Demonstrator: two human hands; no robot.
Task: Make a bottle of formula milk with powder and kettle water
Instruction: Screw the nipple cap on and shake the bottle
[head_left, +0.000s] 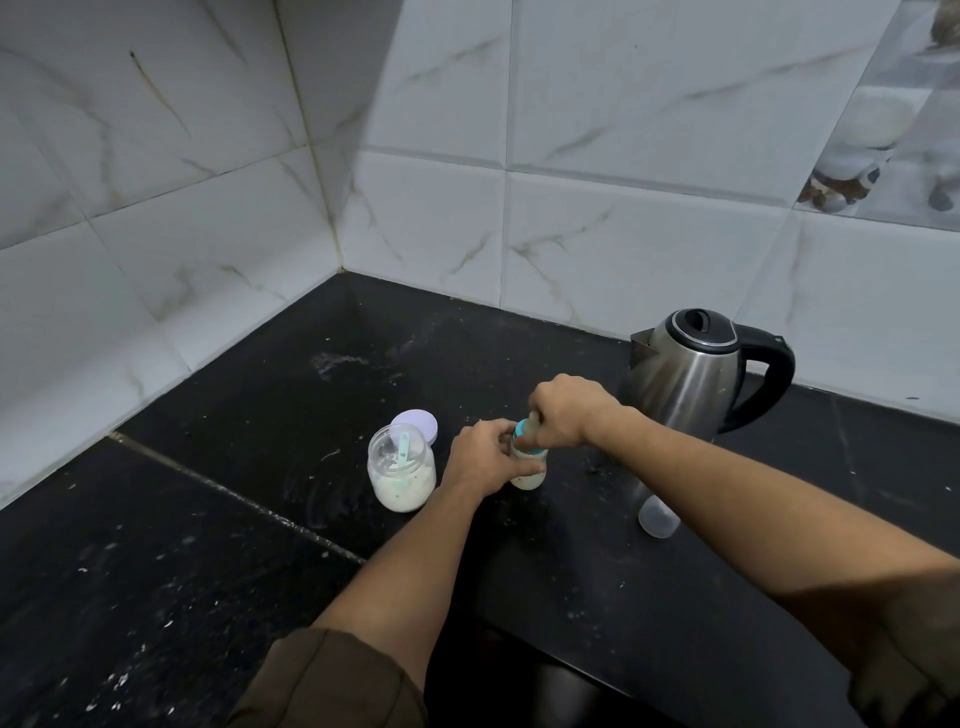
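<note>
Baby bottle (530, 465), upright on the black counter (249, 530), between the powder jar (401, 470) and the kettle (685, 379). Looks pale and milky in the lower part, so powder and water seem to be in already.

Left hand (480, 457) wrapped round the bottle's body, steadying it. Right hand (563, 410) clamped from above on the bottle's top, fingers curled just over the teal collar (521, 432); reads as screwing the top on, though turning direction cannot be told.

Just left of the bottle, the jar open, part full of powder, with a teal scoop (402, 448) resting inside. Lilac lid (422, 420) flat on the counter right behind the jar. Kettle closed, standing behind the right wrist, near the tiled wall (597, 208). Clear cap (658, 515) lying near the right forearm, apart from the bottle.

Likely left: tighten the collar, shake to mix, fit the clear cap, put the lid back on the jar.
</note>
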